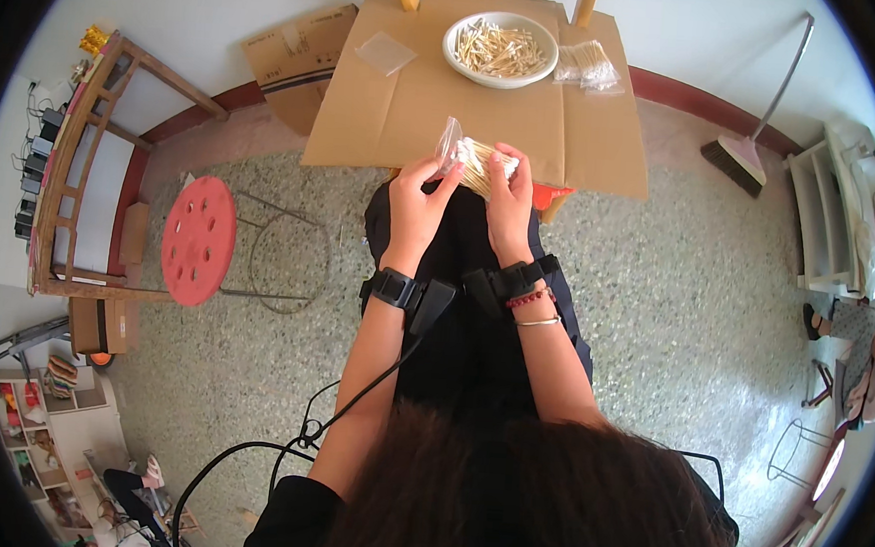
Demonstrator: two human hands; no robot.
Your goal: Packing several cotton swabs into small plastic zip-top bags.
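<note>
My left hand [417, 207] pinches a small clear plastic bag [451, 139] by its edge. In my right hand [510, 203] is a bundle of cotton swabs [479, 166], white tips at both ends and pale sticks between. The swabs' left tips lie against the mouth of the bag; how far they go in I cannot tell. Both hands are above my lap at the near edge of the cardboard-covered table [366, 129]. Beyond them stands a white bowl [449, 56] heaped with loose cotton swabs [499, 49].
Right of the bowl lies a filled bag of swabs [588, 64]; at left, a flat clear bag [385, 54]. A red round stool [199, 241] stands to my left. A broom [740, 162] leans at the far right wall. Black cables [349, 409] run from my wrist straps.
</note>
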